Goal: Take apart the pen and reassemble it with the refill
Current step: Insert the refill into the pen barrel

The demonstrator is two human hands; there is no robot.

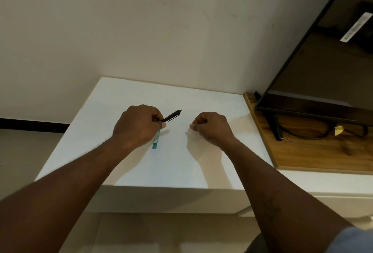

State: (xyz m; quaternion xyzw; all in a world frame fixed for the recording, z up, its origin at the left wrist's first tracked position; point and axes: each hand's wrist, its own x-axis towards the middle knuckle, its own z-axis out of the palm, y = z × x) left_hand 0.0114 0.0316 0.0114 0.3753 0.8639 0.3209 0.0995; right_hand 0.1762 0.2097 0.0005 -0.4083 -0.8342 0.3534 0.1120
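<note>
Left hand (139,125) grips the pen (172,116); right hand (212,127) curled beside it, hold unclear.

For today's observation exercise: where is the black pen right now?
In the head view, left of centre, the left hand grips the black pen over the white table, beside a teal piece.

On the white table (212,156), the left hand (137,125) holds a black pen (171,116) pointing toward two o'clock, a blue-green refill (156,141) lies just under it, and at three o'clock the right hand (212,128) pinches a small blurry bit (193,127).
</note>
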